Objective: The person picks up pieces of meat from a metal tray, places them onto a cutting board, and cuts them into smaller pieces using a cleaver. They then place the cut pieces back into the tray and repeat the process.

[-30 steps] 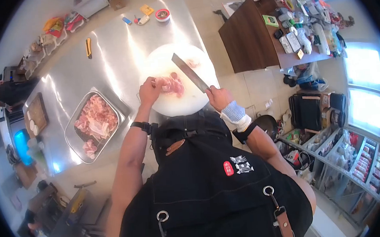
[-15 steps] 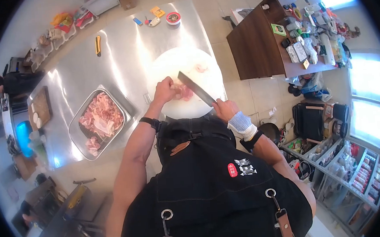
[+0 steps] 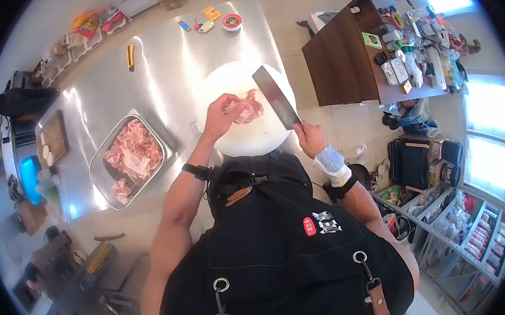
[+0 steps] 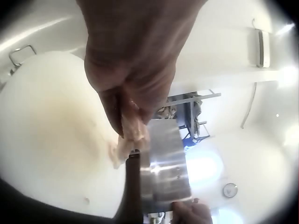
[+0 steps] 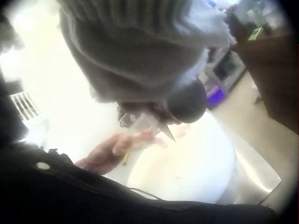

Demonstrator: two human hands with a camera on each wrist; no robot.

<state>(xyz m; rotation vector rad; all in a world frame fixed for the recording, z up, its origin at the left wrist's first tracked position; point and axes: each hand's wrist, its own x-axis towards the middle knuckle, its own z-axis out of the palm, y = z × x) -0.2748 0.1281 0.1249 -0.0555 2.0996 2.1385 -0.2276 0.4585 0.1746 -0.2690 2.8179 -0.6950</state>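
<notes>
In the head view, my left hand (image 3: pixel 220 116) pinches the left side of a raw chicken piece (image 3: pixel 250 111) over a round white cutting board (image 3: pixel 260 138). The left wrist view shows the pale, moist chicken (image 4: pixel 132 128) between my thumb and fingers. A broad-bladed cleaver (image 3: pixel 276 97) is gripped by its handle in my right hand (image 3: pixel 313 138), which wears a light knitted glove that leaves the fingers bare. Its blade slants up and left over the board's right side, apart from the chicken, with the flat face showing.
Left of the board, a metal tray (image 3: pixel 94 183) with a rack holds a heap of raw chicken pieces (image 3: pixel 133 148). A yellow cutter knife (image 3: pixel 131 58), small items and a red-rimmed bowl (image 3: pixel 232 23) lie farther back on the steel table (image 3: pixel 168 75). A brown cabinet (image 3: pixel 336 58) stands to the right.
The cleaver has come away from over the chicken to the right, and its blade has turned to show its flat face. My left hand keeps hold of the chicken, which now looks more spread out.
</notes>
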